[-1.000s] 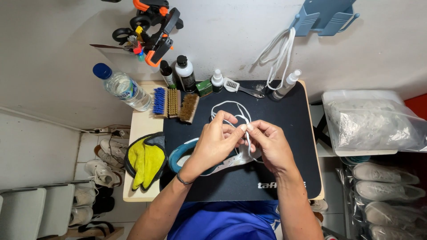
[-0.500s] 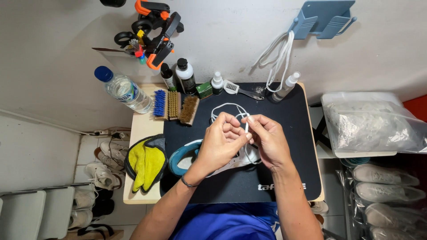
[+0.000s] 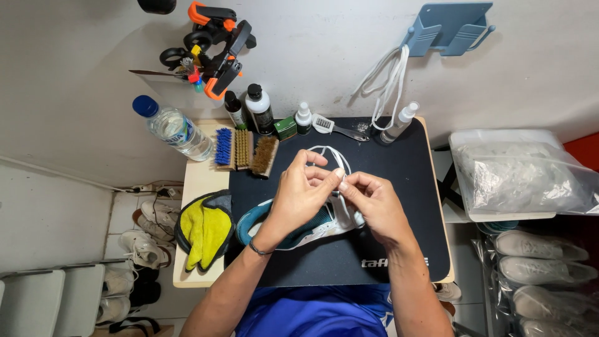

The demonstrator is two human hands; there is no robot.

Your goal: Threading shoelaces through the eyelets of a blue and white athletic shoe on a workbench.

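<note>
Both hands, left point(image 3: 299, 193) and right point(image 3: 374, 203), pinch the lace point(image 3: 331, 153) above the shoe point(image 3: 293, 226); most lace lies loose at 12 o'clock, so lacing looks barely begun.

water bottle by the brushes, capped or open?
Capped. The clear water bottle left of the brushes has its blue cap on its neck.

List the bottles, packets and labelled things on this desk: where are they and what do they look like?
Water bottle: back left, clear, blue cap, lying tilted.
Two dark bottles: against the wall, one white-labelled.
Green box: beside them, small.
Spray bottles: back, clear with white tops.
Plastic bag: right, clear, on a white bin.
</note>
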